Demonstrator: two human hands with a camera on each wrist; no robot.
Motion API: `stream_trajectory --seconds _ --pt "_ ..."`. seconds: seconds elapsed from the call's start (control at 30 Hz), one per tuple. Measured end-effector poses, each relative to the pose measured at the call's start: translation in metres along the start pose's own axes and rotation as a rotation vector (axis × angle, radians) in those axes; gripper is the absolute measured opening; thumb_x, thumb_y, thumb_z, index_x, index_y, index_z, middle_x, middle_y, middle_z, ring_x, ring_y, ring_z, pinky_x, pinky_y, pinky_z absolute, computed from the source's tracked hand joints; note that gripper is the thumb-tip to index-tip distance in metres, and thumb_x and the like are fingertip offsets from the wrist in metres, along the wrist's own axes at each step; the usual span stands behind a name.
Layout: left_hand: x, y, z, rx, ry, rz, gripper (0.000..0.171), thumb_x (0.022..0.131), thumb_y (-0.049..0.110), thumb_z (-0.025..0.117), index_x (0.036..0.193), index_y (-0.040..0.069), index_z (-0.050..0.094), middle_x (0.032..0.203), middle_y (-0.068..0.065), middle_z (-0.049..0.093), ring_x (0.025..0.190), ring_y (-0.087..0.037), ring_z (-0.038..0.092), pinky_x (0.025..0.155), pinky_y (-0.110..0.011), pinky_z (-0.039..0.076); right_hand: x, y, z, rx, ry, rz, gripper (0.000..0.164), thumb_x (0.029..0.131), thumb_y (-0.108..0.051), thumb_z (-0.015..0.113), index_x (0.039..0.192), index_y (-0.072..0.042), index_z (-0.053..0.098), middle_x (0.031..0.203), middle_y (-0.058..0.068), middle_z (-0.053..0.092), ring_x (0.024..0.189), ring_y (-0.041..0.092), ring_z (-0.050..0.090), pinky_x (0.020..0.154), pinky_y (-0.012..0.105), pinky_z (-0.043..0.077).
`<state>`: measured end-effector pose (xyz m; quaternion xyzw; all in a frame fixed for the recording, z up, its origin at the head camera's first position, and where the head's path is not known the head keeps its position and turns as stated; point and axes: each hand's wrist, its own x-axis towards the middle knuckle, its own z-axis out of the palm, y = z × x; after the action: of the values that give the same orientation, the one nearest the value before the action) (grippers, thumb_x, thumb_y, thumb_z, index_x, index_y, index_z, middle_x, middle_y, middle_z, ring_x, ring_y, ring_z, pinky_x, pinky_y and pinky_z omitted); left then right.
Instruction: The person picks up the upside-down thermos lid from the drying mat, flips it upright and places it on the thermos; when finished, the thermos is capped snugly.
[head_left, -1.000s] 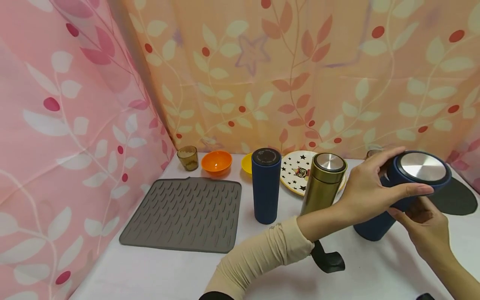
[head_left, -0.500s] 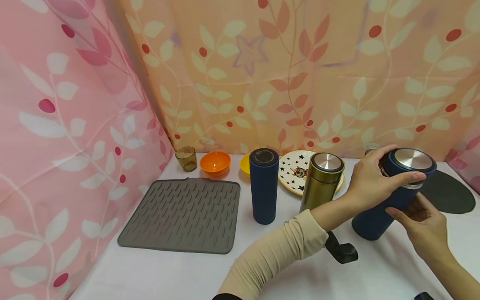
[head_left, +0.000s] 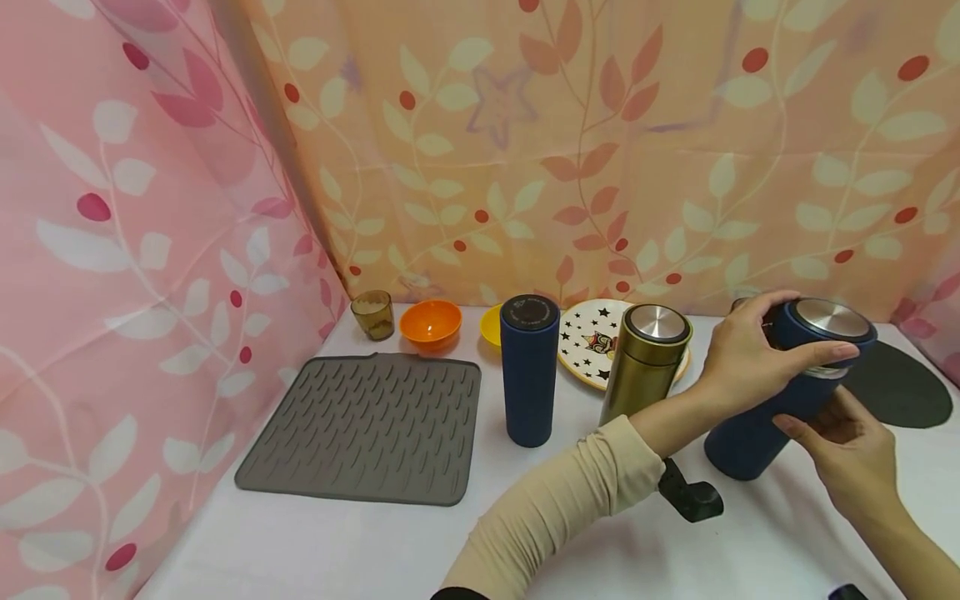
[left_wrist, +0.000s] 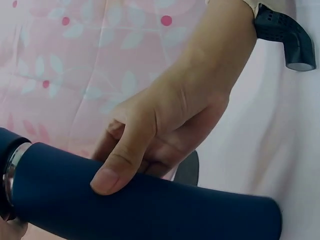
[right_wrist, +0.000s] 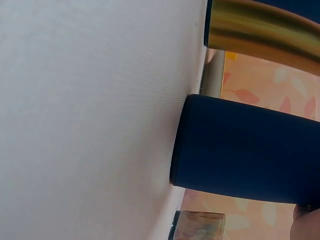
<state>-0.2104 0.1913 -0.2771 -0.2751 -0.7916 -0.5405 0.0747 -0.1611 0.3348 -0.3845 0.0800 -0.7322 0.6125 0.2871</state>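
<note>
At the right in the head view, my left hand (head_left: 750,358) holds the dark blue lid (head_left: 832,319) of a vacuum flask, fingers behind it and thumb along the near edge. A silver band shows between lid and body. My right hand (head_left: 858,458) grips the flask's blue body (head_left: 753,437) from the right; its thumb lies across the body (left_wrist: 190,215) in the left wrist view. The right wrist view shows the flask's base (right_wrist: 182,145) on the white table. A gold flask (head_left: 648,358) stands beside my left forearm.
Another blue flask (head_left: 529,375) stands left of the gold one. Farther left lies a grey ridged mat (head_left: 367,429). Behind are a brown glass (head_left: 373,315), an orange bowl (head_left: 431,325), a yellow bowl (head_left: 491,327) and a patterned plate (head_left: 583,346). A dark mat (head_left: 900,387) lies right.
My left hand and the lid have moved left over the past second, and the silver band under the lid has come into view. The right hand has barely moved.
</note>
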Motion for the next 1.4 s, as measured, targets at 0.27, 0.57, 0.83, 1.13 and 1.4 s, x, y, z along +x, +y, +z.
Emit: stream_trajectory --seconds 0.27,0.57,0.83,1.13,1.4 --pt "0.0 -0.011 0.001 -0.11 -0.053 0.071 0.052 0.078 0.026 0.074 0.124 0.03 0.051 0.116 0.024 0.053 0.1 0.019 0.044 0.08 -0.001 0.038 0.001 0.0 -0.001 -0.065 -0.012 0.0 0.069 0.077 0.017 0.061 0.138 -0.006 0.04 0.113 -0.02 0.059 0.098 -0.011 0.057 0.077 0.0 0.043" --pt "0.0 -0.017 0.002 -0.08 -0.075 0.11 0.058 0.079 0.027 0.072 0.131 0.029 0.046 0.121 0.017 0.041 0.103 0.013 0.033 0.081 -0.002 0.036 0.001 -0.001 0.001 -0.012 -0.02 -0.005 0.066 0.077 0.017 0.061 0.136 -0.006 0.043 0.112 -0.016 0.059 0.097 -0.009 0.058 0.078 0.001 0.043" --pt "0.002 -0.021 0.005 -0.211 -0.108 0.1 0.053 0.084 0.018 0.067 0.131 0.019 0.043 0.121 0.011 0.052 0.098 0.015 0.048 0.083 -0.001 0.039 0.001 0.0 0.002 0.214 -0.03 -0.024 0.066 0.076 0.022 0.058 0.136 0.0 0.042 0.112 -0.006 0.062 0.099 -0.002 0.06 0.081 0.005 0.045" --pt "0.003 -0.016 0.006 -0.082 -0.042 0.119 0.051 0.078 0.027 0.073 0.124 0.025 0.051 0.121 0.019 0.045 0.105 0.015 0.037 0.081 0.0 0.036 0.001 0.0 0.002 0.159 -0.023 -0.011 0.063 0.077 0.02 0.059 0.134 -0.002 0.045 0.109 -0.009 0.062 0.096 -0.004 0.06 0.078 0.004 0.045" --pt "0.002 -0.02 0.003 -0.169 -0.103 0.081 0.049 0.086 0.023 0.065 0.13 0.023 0.045 0.127 0.016 0.047 0.106 0.014 0.046 0.085 -0.001 0.037 0.001 0.001 0.002 0.207 -0.036 -0.018 0.064 0.076 0.022 0.058 0.135 -0.001 0.043 0.111 -0.006 0.062 0.097 -0.002 0.061 0.08 0.005 0.046"
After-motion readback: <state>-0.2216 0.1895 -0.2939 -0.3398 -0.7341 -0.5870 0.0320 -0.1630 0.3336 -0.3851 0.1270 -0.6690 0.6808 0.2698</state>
